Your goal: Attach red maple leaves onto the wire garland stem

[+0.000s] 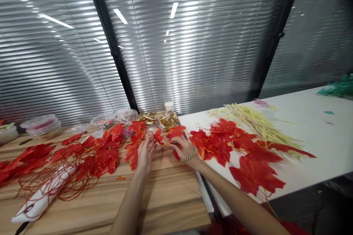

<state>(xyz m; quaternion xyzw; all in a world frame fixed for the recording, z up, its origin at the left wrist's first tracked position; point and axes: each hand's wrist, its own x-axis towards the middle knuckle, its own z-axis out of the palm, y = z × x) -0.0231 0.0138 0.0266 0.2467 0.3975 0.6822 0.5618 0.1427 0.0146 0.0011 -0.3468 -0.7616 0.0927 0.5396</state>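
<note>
On the wooden worktop (171,198), the left hand (145,153) lies open while the right hand (180,146) pinches a maple-leaf garland (165,137) at twelve o'clock; light, floppy, probably best held by its wiry stem.

Single head-worn view, looking forward and slightly down along both forearms. It faces the window blinds (193,51), which fill the upper half. The wooden desk (165,198) lies close below the blinds, the white desk (311,136) right of it.
</note>
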